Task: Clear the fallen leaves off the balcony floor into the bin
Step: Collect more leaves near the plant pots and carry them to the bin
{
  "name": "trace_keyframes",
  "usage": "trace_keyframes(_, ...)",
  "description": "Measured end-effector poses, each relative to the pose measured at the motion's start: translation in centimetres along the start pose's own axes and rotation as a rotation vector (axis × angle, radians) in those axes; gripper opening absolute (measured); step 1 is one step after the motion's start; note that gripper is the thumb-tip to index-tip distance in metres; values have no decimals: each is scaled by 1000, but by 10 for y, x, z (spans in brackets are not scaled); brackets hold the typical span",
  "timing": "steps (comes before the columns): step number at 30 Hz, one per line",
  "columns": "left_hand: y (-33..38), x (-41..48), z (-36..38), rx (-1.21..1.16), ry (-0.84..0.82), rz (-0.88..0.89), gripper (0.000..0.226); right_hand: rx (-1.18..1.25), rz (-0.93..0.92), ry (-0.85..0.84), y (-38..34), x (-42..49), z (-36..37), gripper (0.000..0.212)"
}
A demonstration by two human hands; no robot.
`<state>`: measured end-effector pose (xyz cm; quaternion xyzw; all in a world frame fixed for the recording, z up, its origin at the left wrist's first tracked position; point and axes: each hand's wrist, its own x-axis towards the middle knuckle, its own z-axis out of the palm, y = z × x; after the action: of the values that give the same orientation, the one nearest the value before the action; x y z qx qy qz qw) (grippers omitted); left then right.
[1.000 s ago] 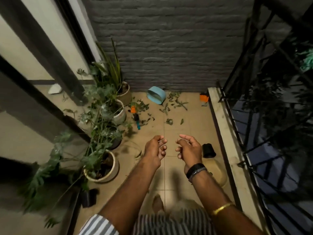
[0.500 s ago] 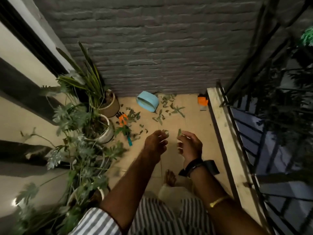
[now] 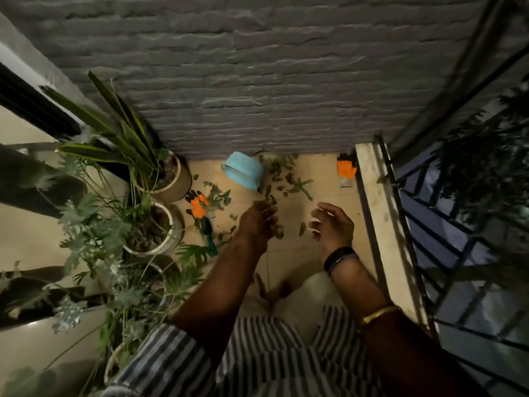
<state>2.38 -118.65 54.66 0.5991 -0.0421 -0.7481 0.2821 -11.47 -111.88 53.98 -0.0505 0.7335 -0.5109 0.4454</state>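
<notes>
Bare tiled floor [image 3: 329, 255] lay under two reaching hands, left hand [image 3: 259, 222] seemingly curled, its hold unclear, right hand [image 3: 332, 224] loosely open; beyond, scattered leaves [image 3: 289, 179] beside the tipped blue bin [image 3: 243, 170] probably wanted gathering inward before scooping.

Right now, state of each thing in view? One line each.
blue bin: tipped on its side by the brick wall.
fallen leaves: scattered on the floor, none in the bin that I can see.
left hand: fingers curled, grip on leaves unclear.
right hand: loosely curled, empty.
orange glove: lying flat by the ledge.
second orange glove: lying beside the pots.
</notes>
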Motion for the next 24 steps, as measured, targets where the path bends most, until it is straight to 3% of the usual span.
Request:
trace_keyframes(8, 0, 65, 54, -34, 51, -21, 21, -39, 72, -122, -43, 82, 18, 19)
trace_keyframes(13, -40, 140, 106, -235, 132, -87, 18, -137, 136, -266, -36, 185, 14, 16)
trace_keyframes(19, -99, 258, 150, -453, 221, -127, 16, -359, 141, -400, 21, 297, 4, 21)
trace_keyframes(24, -159, 381, 138, -513, 304, -206, 17, -496, 133, -413, 124, 410, 8, 20)
